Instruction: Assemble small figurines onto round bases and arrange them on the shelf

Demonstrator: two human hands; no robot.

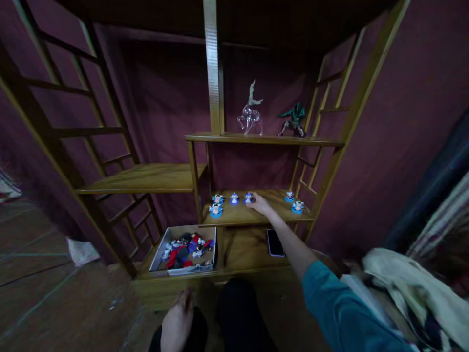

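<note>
My right hand reaches onto the middle shelf, with its fingers closed around the side of a small white figurine on a purple base. Just left of it stands a similar purple-based figurine. Two figurines on blue bases, a rear one and a front one, are at the shelf's left end. Toward the right end are two more blue-based figurines, one behind and one in front. Low in the view, my left hand rests over my knee, holding nothing, its fingers loosely extended.
An open box of mixed figurines sits on the bottom shelf, left. A phone lies under the middle shelf. Above stand a clear deer figure and a dark green figure. A wooden post rises between the compartments.
</note>
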